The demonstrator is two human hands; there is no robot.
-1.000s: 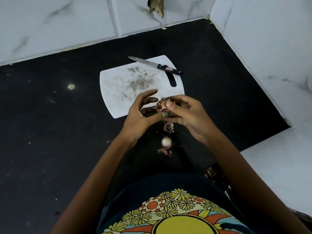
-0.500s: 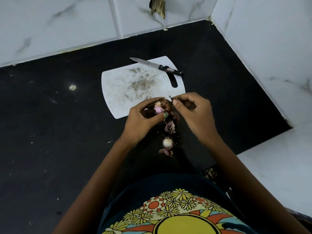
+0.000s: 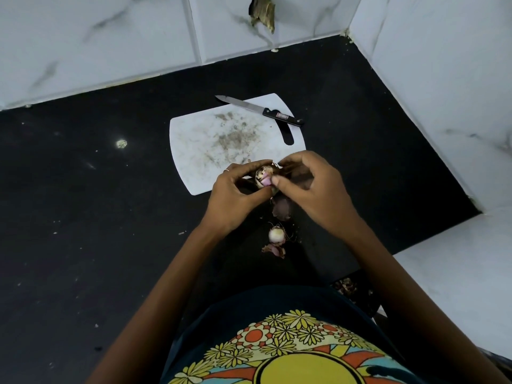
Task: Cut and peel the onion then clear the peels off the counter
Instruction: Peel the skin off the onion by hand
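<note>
My left hand (image 3: 235,195) grips a small pinkish onion (image 3: 263,178) just above the near edge of the white cutting board (image 3: 210,151). My right hand (image 3: 310,189) pinches dry skin at the onion's right side. Below the hands, on the black counter (image 3: 83,217), lie a dark purple peel (image 3: 282,207), a cut onion end with roots (image 3: 276,234) and a smaller peel (image 3: 274,250). A black-handled knife (image 3: 260,110) rests across the board's far edge.
White marble-tiled walls enclose the counter at the back and right. A white ledge (image 3: 457,273) sits lower right. Brown debris (image 3: 263,12) sticks on the back wall. A pale spot (image 3: 121,143) marks the counter left of the board.
My right hand pulled skin off to the right, exposing the onion's pink flesh, then came back to pinch at the onion again. A peel dropped below the hands.
</note>
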